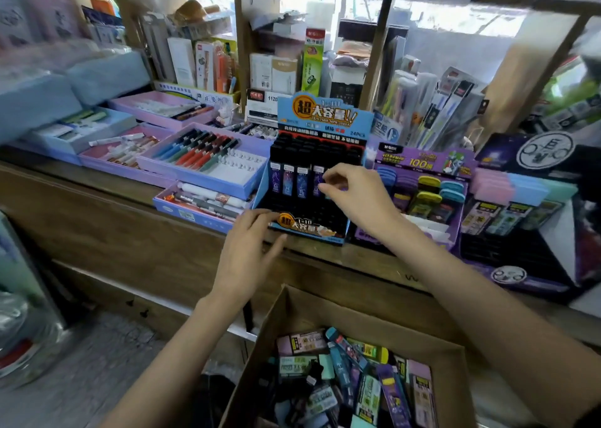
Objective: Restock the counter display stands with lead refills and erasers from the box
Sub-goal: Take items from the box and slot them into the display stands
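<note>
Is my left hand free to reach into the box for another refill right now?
Probably yes: the left hand rests open on the blue stand, holding nothing, and the open box lies just below, uncovered.

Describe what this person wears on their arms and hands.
Both forearms are bare. The left hand and right hand show no gloves, rings, watch or bracelet. A dark patch by the right elbow may be a sleeve.
</note>
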`<action>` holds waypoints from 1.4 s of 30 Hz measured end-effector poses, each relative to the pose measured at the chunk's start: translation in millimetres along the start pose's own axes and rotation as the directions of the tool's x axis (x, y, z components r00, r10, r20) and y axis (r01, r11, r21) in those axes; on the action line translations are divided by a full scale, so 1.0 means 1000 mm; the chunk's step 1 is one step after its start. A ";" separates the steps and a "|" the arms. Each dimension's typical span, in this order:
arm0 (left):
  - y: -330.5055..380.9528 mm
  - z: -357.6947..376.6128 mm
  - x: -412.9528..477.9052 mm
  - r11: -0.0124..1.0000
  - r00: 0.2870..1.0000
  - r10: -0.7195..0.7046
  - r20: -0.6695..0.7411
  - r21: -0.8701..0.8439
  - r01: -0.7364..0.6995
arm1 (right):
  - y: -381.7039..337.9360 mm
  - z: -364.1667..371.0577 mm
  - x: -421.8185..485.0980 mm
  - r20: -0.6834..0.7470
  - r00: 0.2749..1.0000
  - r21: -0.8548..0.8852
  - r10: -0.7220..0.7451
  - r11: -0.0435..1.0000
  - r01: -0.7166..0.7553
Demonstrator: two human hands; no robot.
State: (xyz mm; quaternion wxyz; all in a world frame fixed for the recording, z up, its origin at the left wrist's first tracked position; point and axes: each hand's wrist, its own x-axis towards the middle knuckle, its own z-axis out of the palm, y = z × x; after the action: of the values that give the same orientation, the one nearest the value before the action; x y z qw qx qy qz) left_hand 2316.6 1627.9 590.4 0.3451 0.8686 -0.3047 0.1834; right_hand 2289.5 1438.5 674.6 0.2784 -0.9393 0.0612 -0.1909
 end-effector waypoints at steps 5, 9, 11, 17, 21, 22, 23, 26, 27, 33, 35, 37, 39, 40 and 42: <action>0.006 0.010 -0.062 0.987 0.995 -0.082 0.061 -0.137 0.089 | 0.033 -0.006 -0.103 0.128 0.991 0.128 -0.027 0.992 0.010; 0.005 0.052 -0.112 0.944 0.926 -0.185 0.329 -0.202 0.261 | 0.088 0.019 -0.170 0.284 0.945 0.045 0.161 0.982 -0.181; 0.004 0.077 -0.132 0.940 0.880 -0.208 0.428 -0.161 0.301 | 0.122 0.040 -0.196 0.358 0.892 -0.013 0.276 0.957 -0.291; -0.009 0.143 -0.165 0.936 0.726 -0.261 0.636 -0.015 0.351 | 0.201 0.103 -0.249 0.412 0.734 -0.153 0.541 0.834 -0.529; -0.023 0.168 -0.171 0.940 0.700 -0.309 0.643 0.092 0.330 | 0.228 0.133 -0.271 0.217 0.698 -0.240 0.683 0.730 -0.640; -0.026 0.173 -0.172 0.938 0.703 -0.316 0.637 0.101 0.330 | 0.232 0.141 -0.275 0.165 0.720 -0.289 0.674 0.731 -0.618; -0.030 0.178 -0.173 0.938 0.704 -0.323 0.633 0.118 0.325 | 0.232 0.147 -0.278 0.133 0.744 -0.344 0.654 0.735 -0.584; -0.041 0.189 -0.173 0.944 0.689 -0.326 0.648 0.184 0.274 | 0.222 0.162 -0.283 0.127 0.769 -0.394 0.626 0.743 -0.540; -0.045 0.192 -0.171 0.943 0.672 -0.331 0.662 0.205 0.263 | 0.221 0.164 -0.282 0.146 0.757 -0.370 0.637 0.744 -0.556; -0.052 0.203 -0.169 0.909 0.610 -0.413 0.676 0.272 0.315 | 0.208 0.175 -0.290 0.321 0.746 -0.362 0.583 0.804 -0.472; -0.051 0.204 -0.171 0.893 0.588 -0.447 0.674 0.297 0.339 | 0.201 0.179 -0.293 0.339 0.755 -0.375 0.561 0.817 -0.438; -0.051 0.202 -0.172 0.878 0.544 -0.472 0.694 0.311 0.364 | 0.194 0.181 -0.298 0.346 0.777 -0.363 0.526 0.838 -0.406; -0.051 0.199 -0.171 0.860 0.492 -0.491 0.719 0.308 0.407 | 0.187 0.183 -0.304 0.340 0.809 -0.334 0.479 0.866 -0.373; -0.051 0.198 -0.169 0.852 0.472 -0.498 0.728 0.308 0.423 | 0.185 0.183 -0.306 0.338 0.821 -0.312 0.459 0.878 -0.362; -0.051 0.196 -0.165 0.838 0.440 -0.502 0.745 0.295 0.459 | 0.183 0.179 -0.308 0.355 0.829 -0.266 0.433 0.897 -0.354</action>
State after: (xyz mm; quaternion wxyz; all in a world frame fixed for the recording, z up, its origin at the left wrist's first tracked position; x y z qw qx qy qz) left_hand 2248.6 1584.4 342.1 0.1871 0.9134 -0.1622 -0.3231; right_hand 2075.3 1443.1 336.4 0.2281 -0.9470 0.2129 0.0761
